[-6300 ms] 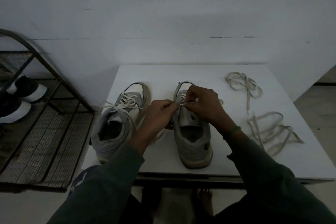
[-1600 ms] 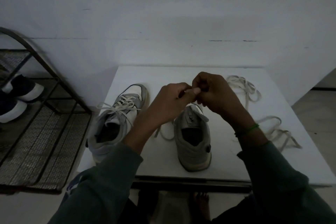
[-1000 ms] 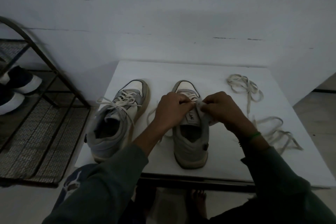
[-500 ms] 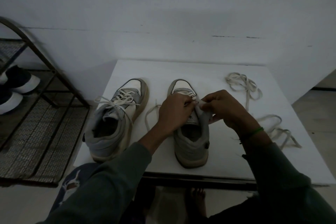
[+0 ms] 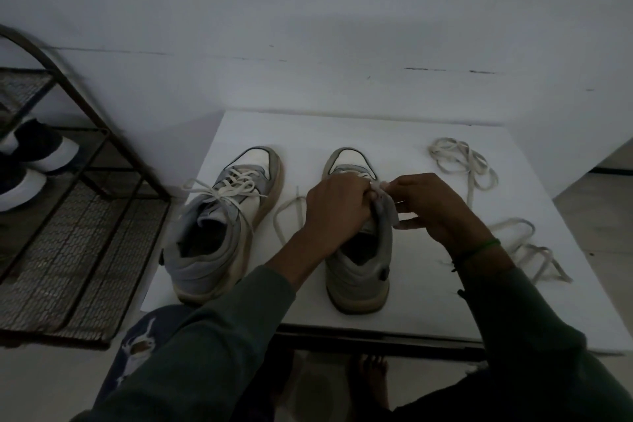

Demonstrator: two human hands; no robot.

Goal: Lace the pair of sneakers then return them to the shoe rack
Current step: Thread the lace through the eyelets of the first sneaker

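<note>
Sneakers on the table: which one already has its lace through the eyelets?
The left sneaker, nearest the shoe rack, with the lace crossed over its tongue. Both hands are on the right sneaker, its lace trailing loose.

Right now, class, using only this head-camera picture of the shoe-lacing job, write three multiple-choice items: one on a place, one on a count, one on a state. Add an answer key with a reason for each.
1. Where is the shoe rack?
A. Left of the white table
B. Right of the table
C. On top of the table

2. How many sneakers stand on the table?
A. One
B. Two
C. Four

3. What is the state of the left sneaker?
A. No lace in it
B. Laced, with loose ends trailing
C. Lying upside down

Key:
1 A: the rack's metal frame and mesh shelves stand off the table's left edge.
2 B: the left sneaker and the right sneaker stand side by side, toes to the wall.
3 B: a lace crosses its eyelets while the left hand and right hand work at the other shoe's tongue.
</note>
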